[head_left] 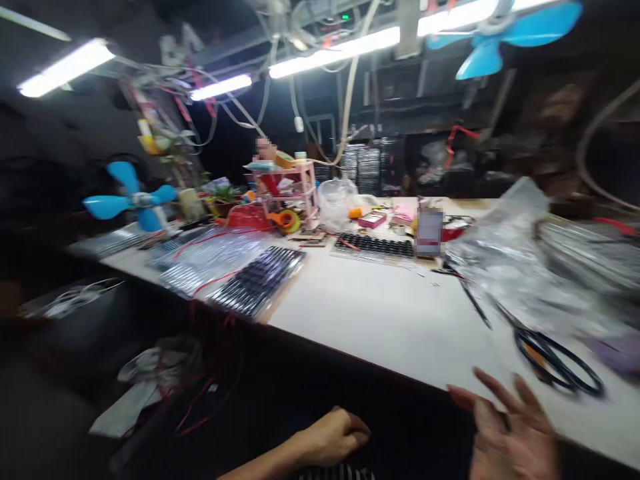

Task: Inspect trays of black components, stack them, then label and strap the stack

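Observation:
My left hand [336, 437] is below the table's front edge, its fingers curled in, with nothing showing in them. At the edge of the white table [370, 307], my right hand [513, 430] is open, fingers spread and slightly blurred, holding nothing. Just beyond it lie the dark-handled scissors [563, 363], apart from the fingers. Farther back, a thin dark tool [473, 300] rests on the tabletop. To the left, a bundle of shiny dark strips [259, 280] lies near the front edge.
Clear plastic bags [520, 253] are heaped at the right. Behind stand a phone-like device [429, 231], a row of black pieces [373, 245] and a pink shelf [287, 180]. A blue fan [134, 193] is at far left; another fan [493, 47] and lamps hang above.

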Available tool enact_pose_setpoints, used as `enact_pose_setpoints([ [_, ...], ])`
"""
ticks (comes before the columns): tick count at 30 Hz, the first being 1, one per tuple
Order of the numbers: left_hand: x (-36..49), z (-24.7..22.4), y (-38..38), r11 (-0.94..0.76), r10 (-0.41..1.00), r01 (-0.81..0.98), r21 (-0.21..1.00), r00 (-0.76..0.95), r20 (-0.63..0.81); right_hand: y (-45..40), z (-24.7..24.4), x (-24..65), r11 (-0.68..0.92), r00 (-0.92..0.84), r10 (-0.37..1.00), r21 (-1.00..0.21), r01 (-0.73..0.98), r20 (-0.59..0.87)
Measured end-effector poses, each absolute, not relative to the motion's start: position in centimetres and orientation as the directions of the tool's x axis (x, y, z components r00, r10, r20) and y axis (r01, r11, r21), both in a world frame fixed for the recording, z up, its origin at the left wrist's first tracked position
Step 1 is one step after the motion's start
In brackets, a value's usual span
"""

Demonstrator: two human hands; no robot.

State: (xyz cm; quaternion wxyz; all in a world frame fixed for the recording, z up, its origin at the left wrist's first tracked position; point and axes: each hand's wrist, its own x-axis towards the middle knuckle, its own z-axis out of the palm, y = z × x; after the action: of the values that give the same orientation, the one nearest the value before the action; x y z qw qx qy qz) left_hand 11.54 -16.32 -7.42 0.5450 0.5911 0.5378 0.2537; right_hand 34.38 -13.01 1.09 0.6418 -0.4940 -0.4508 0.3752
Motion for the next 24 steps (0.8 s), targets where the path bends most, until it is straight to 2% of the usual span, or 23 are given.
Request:
enact_pose_setpoints([
  [2,7.6,-6.7,-17.5,0.215,0.967,0.300,0.929,0.071,-0.247,-13.0,3.7,28.9,0.197,0.157,0.970,-0.979,-0.054,0.186],
  [4,4.3,-6.0,-18.2,0.236,0.963,0.213,0.948,-0.183,-0.199,-13.1,5.4,25.6,0.186,0.007,0.983,-0.982,-0.020,0.186],
  [7,0.3,-4.9,-19.1,0.217,0.845,0.053,0.975,-0.510,-0.160,-12.1,6.1,23.5,0.270,-0.227,0.941,-0.962,0.048,0.253],
  [9,-1.8,-4.2,-19.6,0.164,0.752,-0.050,0.985,-0.640,-0.158,-10.9,6.1,22.5,0.405,-0.399,0.851,-0.911,0.080,0.343],
  [13,-5.0,-2.8,-19.8,0.006,0.649,-0.239,0.971,-0.738,-0.185,-8.3,5.8,19.6,0.694,-0.721,0.542,-0.714,0.093,0.432],
  [15,-6.4,-2.3,-19.2,-0.077,0.629,-0.322,0.944,-0.750,-0.205,-6.9,5.3,17.5,0.805,-0.817,0.400,-0.585,0.097,0.414],
  [17,-7.7,-2.1,-18.3,-0.150,0.624,-0.385,0.911,-0.751,-0.214,-4.8,4.5,15.1,0.879,-0.872,0.324,-0.459,0.133,0.367],
  [21,-9.7,-2.2,-16.6,-0.248,0.639,-0.444,0.861,-0.743,-0.199,1.8,2.6,9.5,0.909,-0.916,0.354,-0.300,0.290,0.188],
  [24,-11.0,-2.4,-15.9,-0.260,0.647,-0.477,0.839,-0.732,-0.216,7.8,1.6,4.7,0.878,-0.887,0.443,-0.265,0.400,0.130],
])
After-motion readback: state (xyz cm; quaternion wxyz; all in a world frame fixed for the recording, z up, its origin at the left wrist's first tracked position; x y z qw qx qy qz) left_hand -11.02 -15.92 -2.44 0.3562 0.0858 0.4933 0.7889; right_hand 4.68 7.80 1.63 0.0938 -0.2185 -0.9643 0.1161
